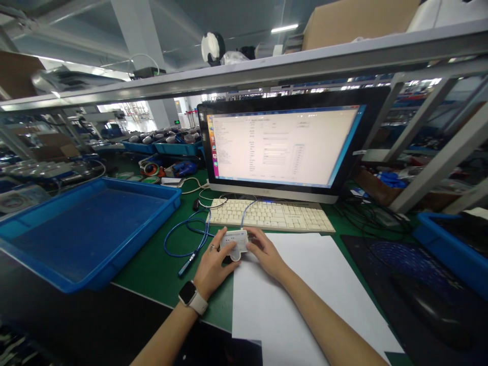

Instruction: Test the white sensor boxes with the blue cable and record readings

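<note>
Between my two hands is a small white plastic device (237,244) with printed text on its face and a rounded lower edge. My left hand (211,264), wearing a ring and a watch, grips its left side with the thumb on the face. At the right side, my right hand (267,253) has its thumb and fingers on the device's edge. A thin blue cable (243,216) runs from the top of the device over the keyboard (267,214). White paper sheets (297,269) lie beneath my right hand and forearm.
A blue tray (95,213) stands at the left. On the green mat lies a coiled blue USB cable (168,249). A lit monitor (278,147) stands behind the keyboard. A black mouse (427,305) rests on a mouse pad (381,264) at right, beside a blue bin (450,249). Overhead runs a shelf (244,71).
</note>
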Motion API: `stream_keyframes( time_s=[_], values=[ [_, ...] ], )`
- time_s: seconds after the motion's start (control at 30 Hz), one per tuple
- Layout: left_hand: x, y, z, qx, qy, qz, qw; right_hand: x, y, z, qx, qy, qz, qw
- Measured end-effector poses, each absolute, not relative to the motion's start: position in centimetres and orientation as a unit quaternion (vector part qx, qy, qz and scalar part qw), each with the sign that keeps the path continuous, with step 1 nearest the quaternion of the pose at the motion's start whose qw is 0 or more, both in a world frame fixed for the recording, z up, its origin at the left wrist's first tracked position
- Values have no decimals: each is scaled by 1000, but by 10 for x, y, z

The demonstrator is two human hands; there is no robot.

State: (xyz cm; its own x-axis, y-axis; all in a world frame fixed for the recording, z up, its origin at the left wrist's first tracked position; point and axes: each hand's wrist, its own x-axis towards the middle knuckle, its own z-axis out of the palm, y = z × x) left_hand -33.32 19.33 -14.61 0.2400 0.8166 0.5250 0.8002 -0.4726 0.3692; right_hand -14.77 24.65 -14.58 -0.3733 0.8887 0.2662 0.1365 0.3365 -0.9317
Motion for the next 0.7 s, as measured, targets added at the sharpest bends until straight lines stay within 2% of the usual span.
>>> stream_keyframes(
  time_s=[0.13, 0.23, 0.4, 0.7],
  values=[
    [-345, 186, -132, 769, 547, 329, -39, -148, 247, -146, -369, -696, 446, 424],
    [-372, 178, -116, 704, 648, 287, -50, -147, 247, -146, -367, -700, 444, 423],
    [-409, 169, -97, 682, 714, 111, 114, -147, 247, -143, -361, -704, 438, 426],
    [-413, 182, -88, 647, 705, 165, 237, -145, 241, -138, -339, -708, 472, 401]
  ],
)
